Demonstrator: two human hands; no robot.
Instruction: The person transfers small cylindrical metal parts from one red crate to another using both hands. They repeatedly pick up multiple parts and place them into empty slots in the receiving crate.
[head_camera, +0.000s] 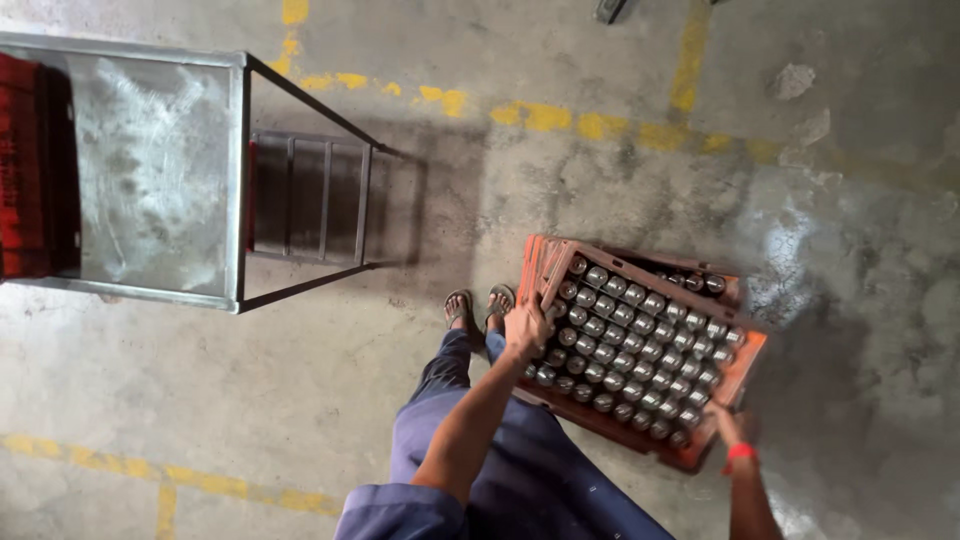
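A: What takes up the most room?

B: The concrete floor (600, 180), open across the top and right of the frame, crossed by worn yellow lines (560, 118). A steel bench (160, 170) fills the upper left, its frame edge jutting toward the centre, with a red crate (25, 170) on it at the far left edge.

A: And the load?

B: An orange-red crate (752, 352) sits right of centre, tilted, packed with rows of shiny metal cylinders (630, 345). It is well apart from the bench, with bare floor between them.

A: The hands?

B: The left hand (524, 328) reaches forward on an outstretched arm, its grip clenched on the crate's upper left rim. The right hand (727, 425), a red band at its wrist, closes its grip on the lower right rim. Sandalled feet (478, 306) stand just left of the crate.
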